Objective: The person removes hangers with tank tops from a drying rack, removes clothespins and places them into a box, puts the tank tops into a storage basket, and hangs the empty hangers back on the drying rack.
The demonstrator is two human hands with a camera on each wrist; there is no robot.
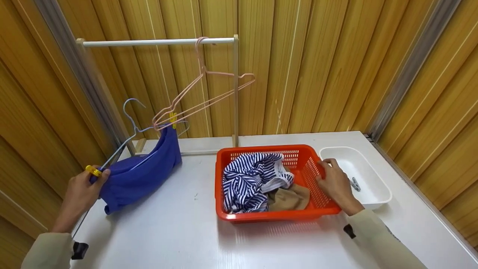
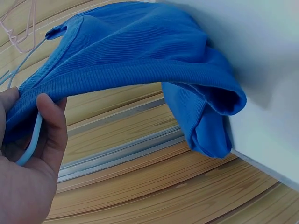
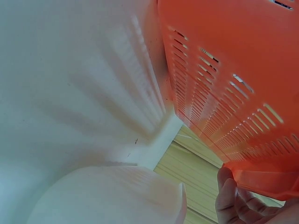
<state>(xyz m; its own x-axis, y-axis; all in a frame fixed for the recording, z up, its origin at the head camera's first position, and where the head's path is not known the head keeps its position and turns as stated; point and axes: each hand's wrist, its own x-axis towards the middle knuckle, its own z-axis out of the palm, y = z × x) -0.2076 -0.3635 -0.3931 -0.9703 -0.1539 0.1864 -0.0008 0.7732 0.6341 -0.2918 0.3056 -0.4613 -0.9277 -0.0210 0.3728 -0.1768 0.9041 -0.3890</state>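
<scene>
Left hand (image 1: pixel 82 190) pinches cloth (image 1: pixel 145 179) and hanger (image 1: pixel 136 130) together, best held level, while right hand (image 1: pixel 336 183) grips basket (image 1: pixel 278 216), apparently by its rim.

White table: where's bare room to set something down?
Free: between the blue ribbed garment and red slotted basket, and in front of that basket. Crowded: right, where basket, right hand and white tray bunch together; back left, by the garment and hanging rack.

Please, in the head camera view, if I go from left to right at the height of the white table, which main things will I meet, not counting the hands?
Blue garment → red basket with striped cloth inside → white tray.
</scene>
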